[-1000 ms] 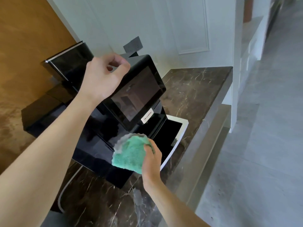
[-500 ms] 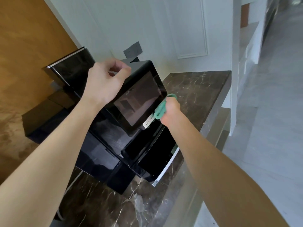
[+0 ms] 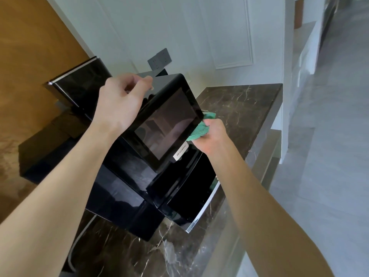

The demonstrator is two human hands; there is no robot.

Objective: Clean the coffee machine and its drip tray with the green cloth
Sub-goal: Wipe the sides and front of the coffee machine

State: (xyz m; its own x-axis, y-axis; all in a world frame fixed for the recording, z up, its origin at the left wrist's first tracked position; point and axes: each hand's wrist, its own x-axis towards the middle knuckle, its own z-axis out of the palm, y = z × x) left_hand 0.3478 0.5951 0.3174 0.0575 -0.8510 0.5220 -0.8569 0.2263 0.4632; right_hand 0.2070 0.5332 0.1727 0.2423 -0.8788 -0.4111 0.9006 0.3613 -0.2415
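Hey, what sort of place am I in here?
Most likely a home kitchen or coffee corner: a black coffee machine sits on a dark marble counter, a grey socket plate is on the white panelled wall behind it, and grey floor tiles run alongside.

Counter: a dark brown marble countertop with pale veins (image 3: pixel 245 108).
Back wall: a white panelled wall (image 3: pixel 179 33) rises behind the countertop.
Socket: a grey rectangular wall plate (image 3: pixel 159 60) sits on that wall, above the countertop's back edge.
Left side: an ochre plaster wall (image 3: pixel 30 47).
Right side: a pale grey tiled floor (image 3: pixel 329 156), below the countertop, with a soft sheen.
Far corner: a white square post (image 3: pixel 287 66).
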